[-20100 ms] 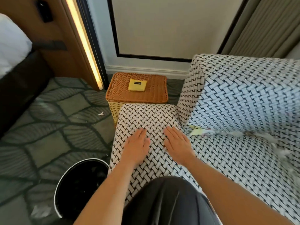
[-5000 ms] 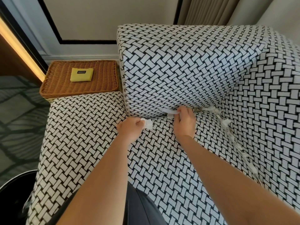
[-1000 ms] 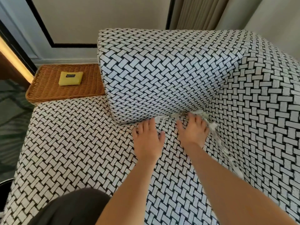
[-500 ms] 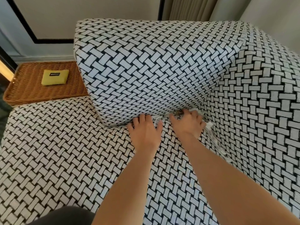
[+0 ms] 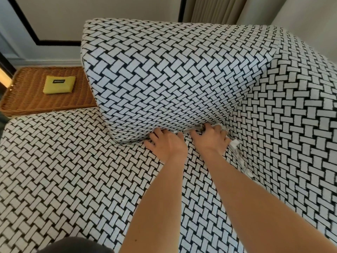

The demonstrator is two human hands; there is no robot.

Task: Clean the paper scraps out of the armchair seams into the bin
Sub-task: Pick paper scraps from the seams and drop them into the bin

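Pushing left hand (image 5: 166,143) and right hand (image 5: 209,140) into the seam (image 5: 128,142) under the back cushion (image 5: 164,79) to reach paper scraps (image 5: 234,143) lying just beside; grasp hiding there, so cannot tell if holding anything.

- Left hand (image 5: 166,143) and right hand (image 5: 209,140) lie side by side on the armchair seat (image 5: 73,170), at its rear seam.
- Paper scraps (image 5: 235,144) lie in the seam just right of them.
- Pouch (image 5: 59,84) lies on the wicker basket (image 5: 27,101), behind the seat's left end.

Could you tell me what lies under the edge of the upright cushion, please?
The left hand and right hand have fingertips tucked in there; white scraps show beside the right hand. Deeper in the seam is hidden.
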